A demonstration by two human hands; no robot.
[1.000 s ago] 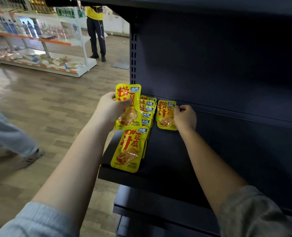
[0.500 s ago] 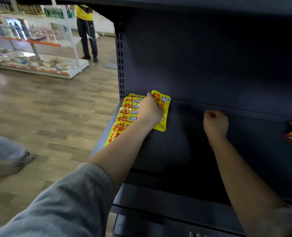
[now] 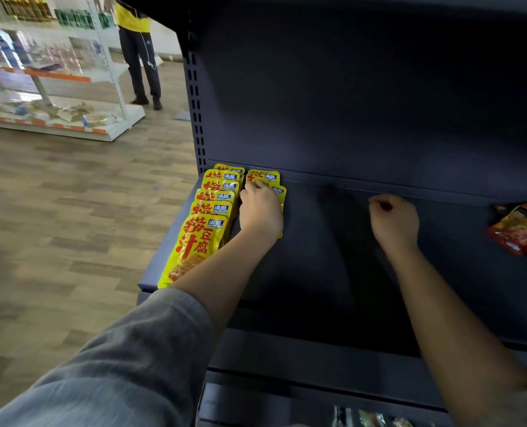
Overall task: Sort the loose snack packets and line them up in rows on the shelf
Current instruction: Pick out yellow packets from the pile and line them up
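Note:
A row of several yellow snack packets (image 3: 208, 217) lies overlapping at the left end of the dark shelf (image 3: 333, 272), running from back to front. Beside it a second row begins with one yellow packet (image 3: 263, 176) against the back panel. My left hand (image 3: 260, 211) lies on another yellow packet (image 3: 282, 194) just in front of that one, fingers curled over it, so most of this packet is hidden. My right hand (image 3: 394, 220) hovers over the middle of the shelf in a fist, holding nothing. Red snack packets (image 3: 521, 232) lie at the right end.
The shelf's back panel (image 3: 364, 103) rises behind, and a lower shelf lip (image 3: 317, 359) sits below. To the left is wooden floor (image 3: 71, 211), a white display rack (image 3: 55, 87), and a person standing (image 3: 139, 57) by it.
My left hand carried its yellow packet from the air down into the second row. My right hand let go of the back packet and moved right, closed into a fist. The view shifted right, showing the red packets.

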